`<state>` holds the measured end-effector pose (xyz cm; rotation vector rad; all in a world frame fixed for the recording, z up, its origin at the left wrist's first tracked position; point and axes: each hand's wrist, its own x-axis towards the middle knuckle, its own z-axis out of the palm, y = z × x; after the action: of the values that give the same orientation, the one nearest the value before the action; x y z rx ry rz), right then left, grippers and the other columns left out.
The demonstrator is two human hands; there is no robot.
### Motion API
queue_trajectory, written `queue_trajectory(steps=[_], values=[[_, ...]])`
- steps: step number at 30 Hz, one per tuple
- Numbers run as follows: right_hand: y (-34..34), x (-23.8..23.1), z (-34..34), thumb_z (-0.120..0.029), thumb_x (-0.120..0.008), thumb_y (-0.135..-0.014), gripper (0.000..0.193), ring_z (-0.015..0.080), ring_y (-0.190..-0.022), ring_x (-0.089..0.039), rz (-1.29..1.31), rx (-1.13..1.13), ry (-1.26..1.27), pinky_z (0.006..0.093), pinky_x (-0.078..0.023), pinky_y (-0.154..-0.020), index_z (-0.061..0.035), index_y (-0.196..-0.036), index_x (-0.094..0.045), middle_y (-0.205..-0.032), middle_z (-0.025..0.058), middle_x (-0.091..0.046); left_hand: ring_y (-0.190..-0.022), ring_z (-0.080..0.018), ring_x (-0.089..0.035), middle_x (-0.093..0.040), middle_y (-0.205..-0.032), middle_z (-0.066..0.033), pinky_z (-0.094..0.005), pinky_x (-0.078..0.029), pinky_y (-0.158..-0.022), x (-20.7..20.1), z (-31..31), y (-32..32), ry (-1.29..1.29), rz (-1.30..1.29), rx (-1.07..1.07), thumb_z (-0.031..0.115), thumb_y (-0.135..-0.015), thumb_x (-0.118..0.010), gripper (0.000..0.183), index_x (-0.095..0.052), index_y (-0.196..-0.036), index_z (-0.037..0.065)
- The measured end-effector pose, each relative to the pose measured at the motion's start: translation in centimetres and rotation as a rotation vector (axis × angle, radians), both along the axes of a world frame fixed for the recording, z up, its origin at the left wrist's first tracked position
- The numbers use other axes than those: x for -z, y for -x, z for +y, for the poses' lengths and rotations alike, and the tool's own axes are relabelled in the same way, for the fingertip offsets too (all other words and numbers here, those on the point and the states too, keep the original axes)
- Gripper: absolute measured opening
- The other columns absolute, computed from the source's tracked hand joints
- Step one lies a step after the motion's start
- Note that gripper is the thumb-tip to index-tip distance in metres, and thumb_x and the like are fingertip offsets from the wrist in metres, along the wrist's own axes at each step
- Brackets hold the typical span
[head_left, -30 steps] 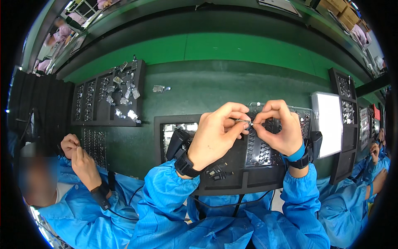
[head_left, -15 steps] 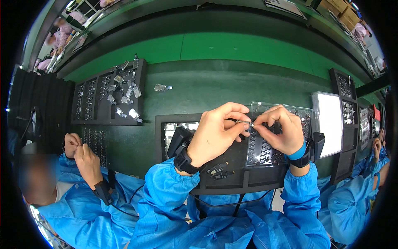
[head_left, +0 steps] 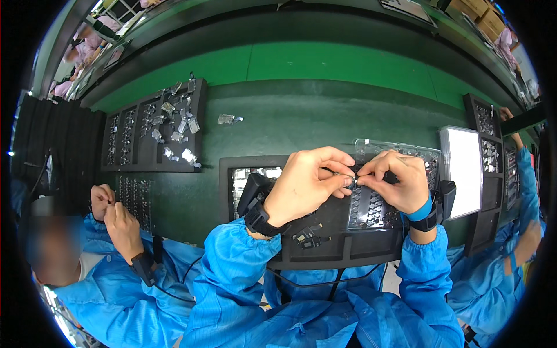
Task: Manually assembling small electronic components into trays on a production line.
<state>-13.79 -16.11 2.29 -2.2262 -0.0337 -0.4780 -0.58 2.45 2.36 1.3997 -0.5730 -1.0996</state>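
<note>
My left hand (head_left: 310,180) and my right hand (head_left: 400,178) meet fingertip to fingertip over a black foam tray (head_left: 371,245). Pinched between both sets of fingers is a small dark part with a shiny metal bit (head_left: 353,181), too small to name. Under my right hand lies a clear plastic blister tray (head_left: 371,213) with rows of small dark parts. Several black flat pieces with metal tips (head_left: 311,236) rest in the foam tray below my left wrist. Silvery pieces (head_left: 239,180) show in its left compartment, partly hidden by my left wrist.
A foam tray (head_left: 152,167) with silvery parts stands at the back left, one loose part (head_left: 230,119) beside it. White sheets (head_left: 462,174) and another compartment tray (head_left: 487,191) lie to the right. Co-workers in blue sit on both sides; the left one's hands (head_left: 116,211) are close together.
My hands keep their pinch on the small part, with slight finger shifts. At the right, a co-worker's arm now stretches forward over the table.
</note>
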Motion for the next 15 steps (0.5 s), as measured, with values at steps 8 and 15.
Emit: queue_trajectory(steps=[8,15], values=[[0.07,0.29,-0.07,-0.003,-0.084,-0.076,0.032,0.0257,-0.078,-0.074,-0.029,-0.012,0.025,0.0341,-0.057,-0.072,-0.0077,-0.072,-0.053,-0.084,0.0079,-0.077,-0.088,-0.0255,-0.077,-0.072,-0.105,-0.0186,-0.0306,-0.064,-0.075,0.01,-0.03,0.25,0.017,0.038,-0.027,-0.006,-0.095,-0.063,0.024,-0.063,-0.118,-0.010],[-0.37,0.19,-0.01,-0.001,-0.079,-0.081,0.024,0.0269,-0.084,-0.074,-0.014,-0.036,0.007,0.0334,-0.058,-0.073,-0.0056,-0.074,-0.057,-0.088,0.0086,-0.076,-0.091,-0.0251,-0.076,-0.071,-0.107,-0.0188,-0.0299,-0.063,-0.078,-0.31,-0.10,-0.02,0.039,0.024,-0.043,-0.005,-0.096,-0.064,0.027,-0.059,-0.122,-0.007]])
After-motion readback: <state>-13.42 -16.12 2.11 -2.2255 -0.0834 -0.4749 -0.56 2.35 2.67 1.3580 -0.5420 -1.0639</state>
